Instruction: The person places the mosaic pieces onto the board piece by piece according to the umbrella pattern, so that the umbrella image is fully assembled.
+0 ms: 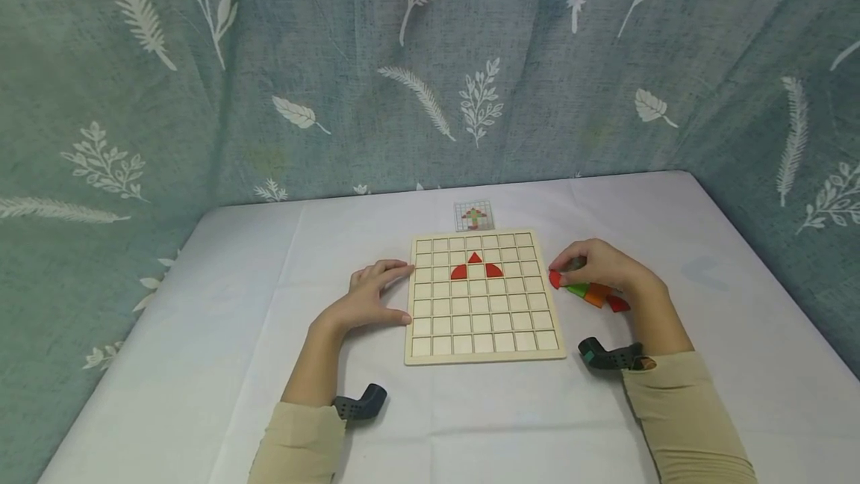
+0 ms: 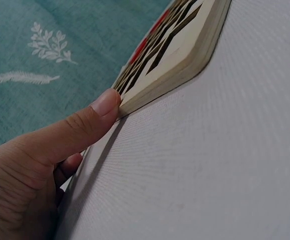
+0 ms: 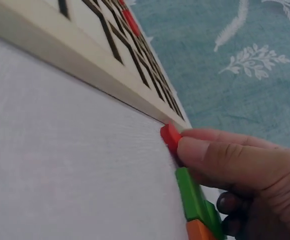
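**Left hand (image 1: 365,302) at the wooden board (image 1: 484,358), right hand (image 1: 605,264) pinching a red piece (image 1: 555,279)**

We begin at the left, where a white cloth (image 1: 175,394) lies in front of a blue-green curtain (image 1: 336,99) printed with pale leaves. From a tan sleeve (image 1: 295,439), past a black wrist camera (image 1: 363,404), the left hand reaches the wooden board's left edge; we see thumb and fingers spread apart, their tips against that edge.

The wooden board lies flat on the cloth, divided into square cells. In it we find a left red quarter-round (image 1: 460,272), a red triangle (image 1: 475,258) one row farther up, and a right red quarter-round (image 1: 493,271), one cell separating the two rounded shapes. Just beyond the far edge lies a small pattern card (image 1: 473,216).

Past the board's right edge, the right hand grips the red piece between thumb and forefinger; we cannot tell whether it is lifted clear of the cloth. By that hand, in a slanting row, we see a green block (image 1: 576,290), an orange block (image 1: 596,295) and a red block (image 1: 618,304).
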`<state>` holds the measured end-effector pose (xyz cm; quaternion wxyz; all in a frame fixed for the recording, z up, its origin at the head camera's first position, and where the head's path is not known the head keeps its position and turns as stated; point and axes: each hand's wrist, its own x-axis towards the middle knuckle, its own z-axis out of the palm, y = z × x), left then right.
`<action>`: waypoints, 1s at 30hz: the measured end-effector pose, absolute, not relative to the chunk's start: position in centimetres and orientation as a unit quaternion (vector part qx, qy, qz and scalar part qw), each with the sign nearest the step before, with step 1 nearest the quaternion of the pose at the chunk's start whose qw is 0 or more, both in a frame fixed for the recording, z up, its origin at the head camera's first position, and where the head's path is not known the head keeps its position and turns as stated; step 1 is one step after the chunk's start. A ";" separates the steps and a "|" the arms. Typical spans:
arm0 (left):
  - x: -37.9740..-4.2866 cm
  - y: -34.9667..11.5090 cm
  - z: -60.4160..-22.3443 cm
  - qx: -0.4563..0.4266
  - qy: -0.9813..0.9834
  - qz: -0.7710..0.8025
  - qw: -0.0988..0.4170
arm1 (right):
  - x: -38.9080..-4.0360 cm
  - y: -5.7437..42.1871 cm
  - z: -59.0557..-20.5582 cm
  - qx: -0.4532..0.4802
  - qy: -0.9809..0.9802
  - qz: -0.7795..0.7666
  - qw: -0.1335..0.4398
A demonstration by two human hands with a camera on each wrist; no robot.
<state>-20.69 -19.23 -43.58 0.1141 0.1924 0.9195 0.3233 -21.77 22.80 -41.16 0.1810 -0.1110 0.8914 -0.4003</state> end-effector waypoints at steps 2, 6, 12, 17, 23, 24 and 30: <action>-20.7 -19.3 -43.7 0.193 0.919 0.324 0.114 | -21.9 22.7 -41.3 -0.111 0.898 -0.390 0.170; -20.6 -19.3 -43.8 0.197 0.919 0.323 0.109 | -21.9 22.7 -41.6 -0.113 0.909 -0.373 0.147; -20.6 -19.3 -43.8 0.189 0.920 0.325 0.111 | -21.9 22.8 -41.8 -0.102 0.907 -0.380 0.146; -20.6 -19.2 -43.6 0.185 0.921 0.322 0.115 | -21.9 22.8 -42.2 -0.091 0.910 -0.385 0.125; -20.5 -19.2 -43.2 0.194 0.919 0.323 0.116 | -21.7 23.0 -42.7 -0.072 0.912 -0.391 0.095; -20.5 -19.2 -43.2 0.195 0.918 0.324 0.117 | -21.7 23.0 -42.8 -0.068 0.912 -0.393 0.091; -20.4 -19.2 -43.1 0.193 0.917 0.327 0.119 | -21.5 23.2 -42.5 -0.051 0.903 -0.420 0.078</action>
